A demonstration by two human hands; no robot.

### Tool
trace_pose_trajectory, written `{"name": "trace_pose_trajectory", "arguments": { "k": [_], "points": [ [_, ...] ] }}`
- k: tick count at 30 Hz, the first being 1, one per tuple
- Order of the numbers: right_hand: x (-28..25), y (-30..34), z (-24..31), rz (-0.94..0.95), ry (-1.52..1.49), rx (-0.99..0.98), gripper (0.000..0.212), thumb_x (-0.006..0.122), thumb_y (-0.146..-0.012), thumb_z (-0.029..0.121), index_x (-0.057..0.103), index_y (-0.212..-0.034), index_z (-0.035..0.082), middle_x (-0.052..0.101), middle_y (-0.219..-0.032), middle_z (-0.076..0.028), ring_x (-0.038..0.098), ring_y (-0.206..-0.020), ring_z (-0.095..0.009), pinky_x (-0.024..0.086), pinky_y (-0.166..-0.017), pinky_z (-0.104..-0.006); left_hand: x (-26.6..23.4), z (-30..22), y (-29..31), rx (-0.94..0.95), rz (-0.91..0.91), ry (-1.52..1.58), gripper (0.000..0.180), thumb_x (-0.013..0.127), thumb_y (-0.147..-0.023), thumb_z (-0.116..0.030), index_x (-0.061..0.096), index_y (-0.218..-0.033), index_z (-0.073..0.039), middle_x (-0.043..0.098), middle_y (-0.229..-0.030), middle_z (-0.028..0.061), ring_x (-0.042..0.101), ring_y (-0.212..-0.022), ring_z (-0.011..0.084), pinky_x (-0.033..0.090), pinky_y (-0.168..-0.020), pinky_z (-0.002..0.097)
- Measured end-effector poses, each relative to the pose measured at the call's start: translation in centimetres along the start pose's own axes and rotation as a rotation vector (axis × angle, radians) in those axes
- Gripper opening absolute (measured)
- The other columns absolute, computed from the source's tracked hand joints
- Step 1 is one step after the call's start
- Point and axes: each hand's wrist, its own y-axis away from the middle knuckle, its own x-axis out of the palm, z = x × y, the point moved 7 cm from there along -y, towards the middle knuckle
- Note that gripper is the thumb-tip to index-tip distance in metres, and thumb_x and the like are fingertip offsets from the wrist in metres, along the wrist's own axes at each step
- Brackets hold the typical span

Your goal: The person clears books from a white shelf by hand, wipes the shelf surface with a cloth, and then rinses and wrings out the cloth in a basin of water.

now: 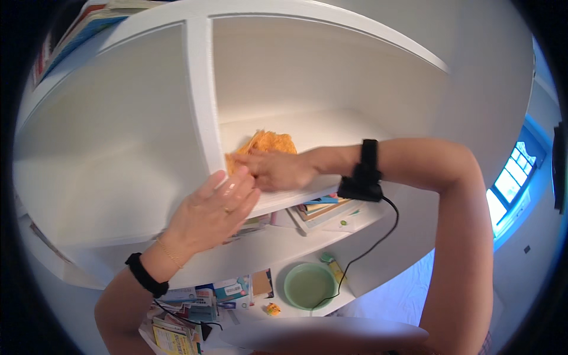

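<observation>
An orange cloth point(273, 142) lies crumpled on the floor of a white shelf compartment point(331, 125). My right hand point(278, 170) reaches in from the right and presses on the cloth, its fingers stretched toward the upright divider point(205, 94). Over the shelf's front edge near the foot of that divider rests my left hand point(216, 210), fingers extended and holding nothing. Its fingertips are close to those of the right hand; whether they touch cannot be made out.
Below are a lower shelf with books point(322, 208), and a surface bearing a green basin of liquid point(309, 286) and several small boxes point(232, 289). A black cable point(378, 236) hangs from my right wrist strap. Books point(89, 41) stand on top at the left.
</observation>
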Motion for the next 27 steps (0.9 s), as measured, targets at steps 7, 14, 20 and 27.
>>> {"name": "trace_pose_trajectory", "arguments": {
  "k": [7,14,20,27],
  "points": [
    [-0.3,8.0,-5.6,-0.1,0.035,0.128,0.059,0.025,-0.091,0.049,0.019,-0.138,0.014,0.012,-0.144,-0.013,0.005,-0.133,-0.03,0.004,-0.107,-0.0422,0.0,0.3,0.3,0.004,0.091,-0.025,0.06,0.065,-0.066,-0.038,0.043,-0.117,-0.014,0.042,-0.126,0.0028,0.029,-0.126,0.0198,0.009,-0.108,0.0428],
    [0.7,22.2,-20.9,-0.139,-0.009,0.761,0.064,0.019,-0.09,0.053,0.015,-0.138,0.011,0.012,-0.143,-0.016,0.007,-0.133,-0.03,0.007,-0.108,-0.0382,1.0,0.1,0.5,-0.014,0.102,-0.008,0.059,0.066,-0.063,-0.038,0.047,-0.114,-0.014,0.044,-0.125,0.0037,0.033,-0.123,0.0214,0.008,-0.107,0.0453],
    [0.6,20.5,-20.4,0.125,0.122,0.8,0.068,0.016,-0.089,0.054,0.002,-0.139,0.01,0.004,-0.143,-0.02,0.003,-0.133,-0.032,0.006,-0.108,-0.0382,0.0,0.6,-0.2,-0.031,0.073,-0.071,0.029,0.053,-0.079,-0.026,0.052,-0.106,-0.018,0.055,-0.11,0.0,0.046,-0.113,0.0155,0.012,-0.106,0.0407],
    [-2.1,14.8,-28.4,0.078,-0.256,0.923,0.074,0.024,-0.084,0.062,0.011,-0.135,0.01,0.014,-0.14,-0.015,0.014,-0.13,-0.025,0.021,-0.104,-0.0346,1.1,0.7,0.0,-0.024,0.036,-0.162,0.02,0.046,-0.082,-0.018,0.054,-0.1,-0.022,0.056,-0.105,-0.0045,0.048,-0.108,0.0081,0.014,-0.105,0.0361]
  ]
}}
